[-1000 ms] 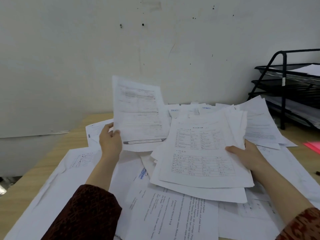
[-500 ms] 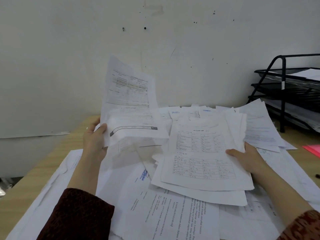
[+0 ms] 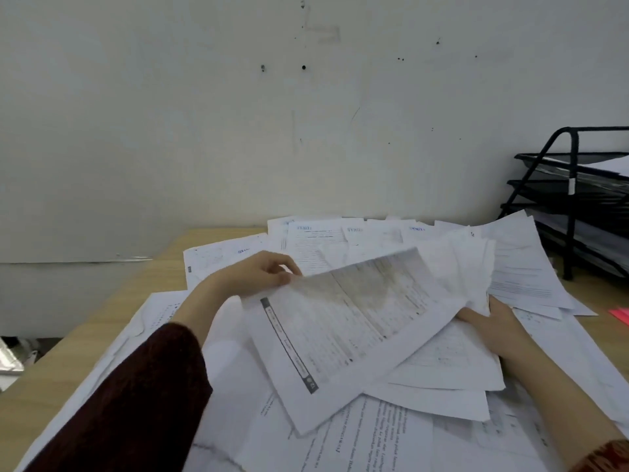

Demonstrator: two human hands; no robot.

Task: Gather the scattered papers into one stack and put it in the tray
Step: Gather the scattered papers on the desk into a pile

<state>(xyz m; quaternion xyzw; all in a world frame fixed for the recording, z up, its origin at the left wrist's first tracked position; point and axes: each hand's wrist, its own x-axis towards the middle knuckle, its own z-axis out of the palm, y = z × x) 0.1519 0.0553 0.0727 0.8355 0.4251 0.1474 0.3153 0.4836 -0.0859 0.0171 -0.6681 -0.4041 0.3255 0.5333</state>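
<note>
A pale wall (image 3: 238, 131) with small dark marks stands behind a light wooden counter (image 3: 85, 335). Almost the whole counter is covered by scattered papers (image 3: 391, 437), white printed sheets that lie one over the other in many directions.

The left hand (image 3: 258, 272) is above the middle of the counter. Its thumb and fingers pinch the far left corner of a printed sheet (image 3: 350, 321), which lies slanted over the gathered stack (image 3: 442, 362); the near corner of the sheet rests on the papers below. The sleeve (image 3: 136, 403) on the left arm is dark red.

The right hand (image 3: 493, 325) is at the right side of the stack. Its thumb lies on top and it grips the right edge of the sheets; the other fingers are hidden under the paper.

At the far right stands a black wire tray (image 3: 575, 195) with several levels, and some paper already lies in them. The stack is near the tray but apart from it. A small pink object (image 3: 621, 315) lies at the right edge of the counter.
</note>
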